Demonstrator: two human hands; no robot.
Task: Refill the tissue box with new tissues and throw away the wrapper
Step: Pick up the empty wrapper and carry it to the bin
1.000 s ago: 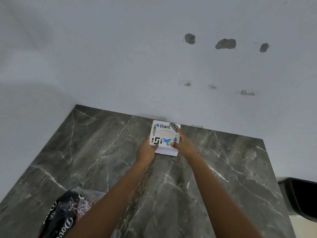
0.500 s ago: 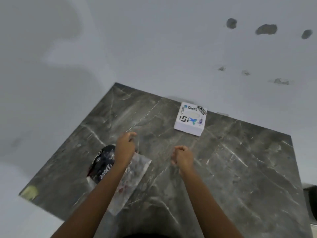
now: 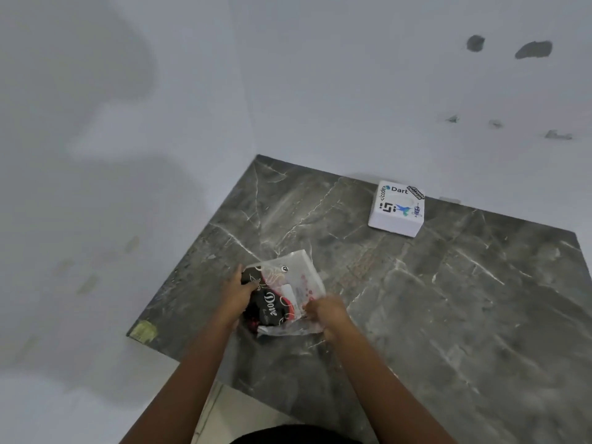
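A dark grey marble-patterned table (image 3: 432, 299), veined with pale lines, is set into the corner of a room with plain pale walls (image 3: 288, 75). Several rough dark patches (image 3: 533, 49) are seen high on the right-hand wall, with smaller chipped marks below them, and broad soft shadows are cast across the left-hand wall. A yellowish smudge (image 3: 144, 330) is seen on the near left corner of the table, and a strip of pale floor (image 3: 217, 408) is visible below the table's edge.

The white tissue box (image 3: 396, 208), covered with stickers, is placed at the far side of the table, close to the wall and well apart from both hands. The wrapper (image 3: 285, 290), a crumpled plastic pack partly clear and partly black with white lettering, is held just above or on the table near its left front part. Its left end is grasped by the fingers of the left hand (image 3: 238, 294), and its right lower edge is pinched in the clenched fingers of the right hand (image 3: 326, 314). Both forearms are extended from the bottom of the view.
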